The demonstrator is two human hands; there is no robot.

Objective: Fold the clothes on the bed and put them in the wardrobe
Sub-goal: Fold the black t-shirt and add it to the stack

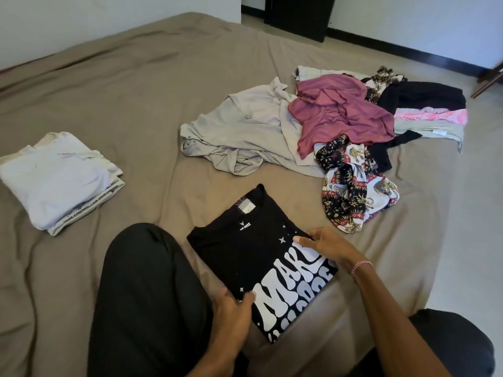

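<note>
Currently mid-fold on the black printed T-shirt (253,257); it lies on the bed (136,91) just in front of the person's knees, already reduced to a narrow rectangle, collar pointing away, white lettering up. Left hand (231,308) pinches the near left edge, thumb on top; right hand (324,244) pinches the far right edge near the stars, fingers curled onto the cloth; pink bracelet (360,266) on that wrist.

I judge the step to be squaring or finishing this one fold; task is early. Folded pale stack (60,180) sits well apart to the left; unfolded heap (326,123) of grey, mauve, black and patterned pieces lies beyond on the right.

Next move, as I read it: keep both edges taut, close or flatten the fold without letting layers slip, then carry the shirt over to the stack. Dark furniture (296,14) stands at the far wall; cannot tell whether it is the wardrobe.
</note>
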